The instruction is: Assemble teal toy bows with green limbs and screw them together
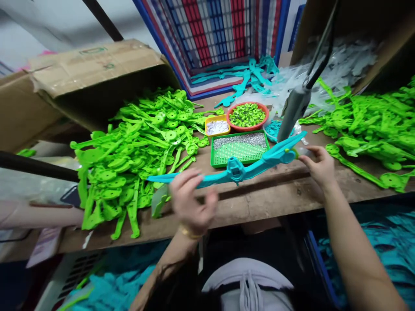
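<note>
A long teal plastic toy bow part (235, 170) with a square socket at its middle is held up above the bench's front edge. My left hand (193, 203) is closed around its left limb; motion blurs these fingers. At the other end, my right hand (319, 166) pinches the bow by its rounded joint, where a small yellow-green piece (294, 152) shows. What else lies between those fingertips is hidden. Just behind the bow stands a green perforated tray (238, 155) of small metal parts. The grey screwdriver-like tool (293, 112) hangs close behind the right limb.
Green plastic parts (129, 160) pile up at left before a cardboard box (103, 69); another green heap (372, 125) lies right. Behind the tray sit a red bowl (248, 115) of small green pieces and a yellow dish (217, 126). More teal parts (385, 250) fill a bin below.
</note>
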A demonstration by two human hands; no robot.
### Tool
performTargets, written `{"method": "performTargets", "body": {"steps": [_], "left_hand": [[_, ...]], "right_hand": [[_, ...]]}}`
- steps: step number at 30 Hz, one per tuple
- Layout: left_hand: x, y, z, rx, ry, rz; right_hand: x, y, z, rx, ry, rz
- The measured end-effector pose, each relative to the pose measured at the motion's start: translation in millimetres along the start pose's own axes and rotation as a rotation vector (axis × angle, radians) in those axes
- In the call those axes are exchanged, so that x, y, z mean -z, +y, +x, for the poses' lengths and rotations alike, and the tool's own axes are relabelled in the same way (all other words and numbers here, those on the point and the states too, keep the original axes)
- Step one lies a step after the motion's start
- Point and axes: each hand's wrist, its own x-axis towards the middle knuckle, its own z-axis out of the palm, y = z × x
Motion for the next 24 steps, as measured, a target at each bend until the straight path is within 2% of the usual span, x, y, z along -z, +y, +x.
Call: {"method": "performTargets", "body": {"steps": [2, 6, 8, 11, 14, 16, 20, 22, 24], "left_hand": [[-23.8, 28, 27, -0.02, -0.023, 0.027], [-65.4, 70, 76, -0.068, -0.073, 0.073], [-83.2, 82, 86, -0.072, -0.098, 0.097], [-99.9, 86, 85, -0.079, -0.113, 0.121], [-102.1, 82, 80, -0.132, -0.129, 0.148], [-97.2, 80, 82, -0.175, -0.217, 0.172], [-79.9, 82, 93, -0.236, -0.481, 0.214], [-70.8, 85, 91, -0.277, -0.486, 0.285], [-62.9, 88, 80, -0.387, -0.4, 0.424]], "right_hand": [[-2, -19, -11, -0.065, -0.01, 0.01], [10, -49, -26, -0.003, -0.079, -0.013], [19, -53, -30, 0.029, -0.138, -0.051], [31, -52, -35, 0.014, -0.297, -0.089], [42, -55, -38, -0.033, -0.467, -0.047], [46, -61, -41, -0.104, -0.564, 0.043], [45, -76, -52, -0.5, -0.749, 0.447], [43, -82, -58, -0.634, -0.763, 0.618], [43, -89, -61, -0.709, -0.749, 0.695]]}}
